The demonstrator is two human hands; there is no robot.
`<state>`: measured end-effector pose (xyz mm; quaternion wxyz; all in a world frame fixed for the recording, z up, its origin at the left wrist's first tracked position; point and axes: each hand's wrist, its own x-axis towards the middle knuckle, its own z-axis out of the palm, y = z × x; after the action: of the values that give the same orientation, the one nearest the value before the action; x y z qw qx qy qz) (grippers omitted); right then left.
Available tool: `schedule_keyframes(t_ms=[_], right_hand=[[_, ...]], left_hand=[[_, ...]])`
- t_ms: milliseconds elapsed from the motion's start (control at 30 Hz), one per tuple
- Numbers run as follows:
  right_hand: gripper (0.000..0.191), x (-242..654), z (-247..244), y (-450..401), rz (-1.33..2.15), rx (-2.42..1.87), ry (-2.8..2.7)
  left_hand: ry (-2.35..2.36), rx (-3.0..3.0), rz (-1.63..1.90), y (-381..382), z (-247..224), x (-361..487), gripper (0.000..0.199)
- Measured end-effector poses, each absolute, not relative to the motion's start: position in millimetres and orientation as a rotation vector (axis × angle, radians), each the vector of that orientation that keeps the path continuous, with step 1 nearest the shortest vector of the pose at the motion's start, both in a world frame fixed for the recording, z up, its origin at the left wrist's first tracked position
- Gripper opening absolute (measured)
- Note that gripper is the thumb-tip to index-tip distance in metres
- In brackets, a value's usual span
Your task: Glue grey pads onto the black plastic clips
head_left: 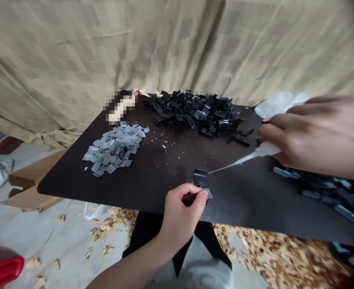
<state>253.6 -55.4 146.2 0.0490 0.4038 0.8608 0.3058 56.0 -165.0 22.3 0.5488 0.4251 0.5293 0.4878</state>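
Observation:
Near the table's front edge, my left hand (184, 208) pinches a small black bent bracket (200, 176) between thumb and forefinger. A grey square pad (208, 193) shows beside the thumb tip, at the bracket's lower end. My right hand (297, 134), blurred by motion, is closed around a white glue bottle (265, 149), its body mostly hidden by the fingers. The long thin nozzle slants down left, its tip at or very near the bracket's upper right edge; whether they touch I cannot tell.
On the dark table (164, 184) lie a grey pad pile (116, 148), a black bracket pile (195, 110) at the back and more brackets (330, 188) at right. White crumpled plastic (282, 103) shows behind my right hand. Wood-coloured chips (273, 253) and a cardboard box (35, 176) lie below.

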Motion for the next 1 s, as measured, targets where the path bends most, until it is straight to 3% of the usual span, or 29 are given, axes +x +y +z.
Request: schedule_keyframes(t_ms=[100,333,567,633,733,1000], right_hand=[[0.016,236.2,156.0,-55.9,1.068,0.728,2.559],[0.018,215.9,153.2,-57.4,1.084,0.578,2.563],[0.058,217.1,150.5,-50.8,0.909,0.595,2.802],[0.061,216.7,151.6,-51.4,0.788,0.679,2.819],[0.054,213.8,153.5,-53.8,0.66,0.848,2.73],[0.025,213.7,145.7,-53.8,0.831,0.819,2.391]], left_hand=[[1.266,1.016,1.149,-167.0,25.1,57.1,0.012],[1.269,0.993,1.138,-169.0,24.7,57.0,0.013],[1.274,0.958,1.148,-170.3,24.6,56.0,0.013],[1.273,0.945,1.154,-170.4,24.9,56.0,0.013],[1.277,0.941,1.16,-170.2,25.4,55.9,0.013],[1.288,0.943,1.15,-170.7,23.8,56.1,0.013]])
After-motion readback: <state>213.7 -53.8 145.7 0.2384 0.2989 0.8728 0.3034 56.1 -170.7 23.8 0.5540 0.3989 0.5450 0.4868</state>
